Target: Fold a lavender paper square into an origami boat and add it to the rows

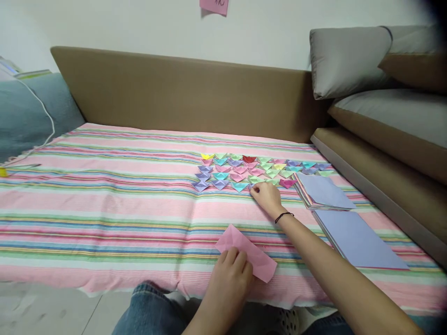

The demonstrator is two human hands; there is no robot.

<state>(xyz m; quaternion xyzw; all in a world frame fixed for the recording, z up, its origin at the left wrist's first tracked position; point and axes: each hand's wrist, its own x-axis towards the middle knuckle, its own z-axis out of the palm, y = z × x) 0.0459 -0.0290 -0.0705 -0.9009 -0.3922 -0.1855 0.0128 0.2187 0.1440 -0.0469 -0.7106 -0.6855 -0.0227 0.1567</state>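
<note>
My left hand (231, 274) lies over a folded sheet of pink paper (256, 257) near the front edge, its curled fingers gripping the sheet's near side. Farther off, my right hand (267, 197), with a black band at the wrist, reaches to the front row of folded paper boats. Its fingers are pinched on a small purple paper boat (251, 186), mostly hidden by the hand. Several boats in many colours stand in rows, among them a turquoise boat (240, 187) just left of my fingertips and a magenta boat (287, 184) to the right.
A pink striped cloth (104, 209) covers the seat. Two stacks of coloured paper lie at right: a nearer stack (359, 239) and a farther stack (326, 190). Grey-brown cushions (401, 111) pile up on the right. Yellow-handled scissors (21, 168) and a white cable (49, 116) are at left.
</note>
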